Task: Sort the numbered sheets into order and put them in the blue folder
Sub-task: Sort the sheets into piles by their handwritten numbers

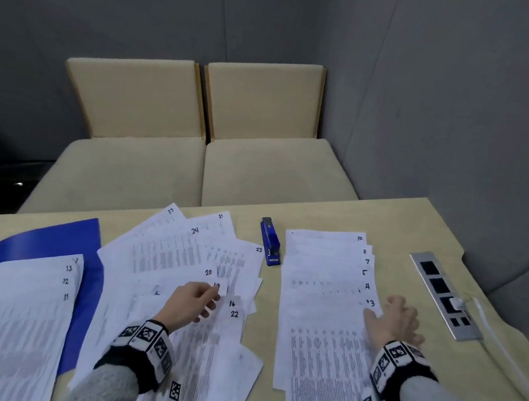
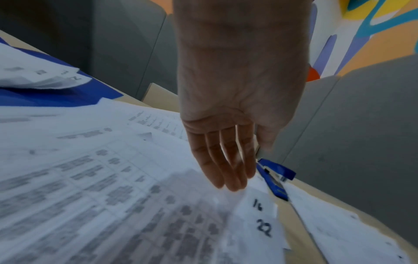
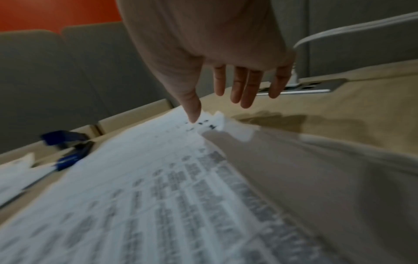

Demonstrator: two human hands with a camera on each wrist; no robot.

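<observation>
head view: the folder (image 1: 43, 234), lower left, is half hidden under sheets 11–13 (image 1: 12, 316). the number under the left hand (image 1: 195, 300) is partly covered. left wrist view: fingers (image 2: 217, 160) are seen straight over the loose sheets (image 2: 113, 178), holding nothing. right wrist view: the right hand (image 3: 226, 71) is spread wide, thumb touching the blurred stack (image 3: 169, 187).

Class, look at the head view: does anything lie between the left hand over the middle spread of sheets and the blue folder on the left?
Nothing visible blocks it. The left hand hovers over the middle spread; the blue folder lies open just beside it, already holding sheets 11 to 13. The stapler sits on the other side.
</observation>
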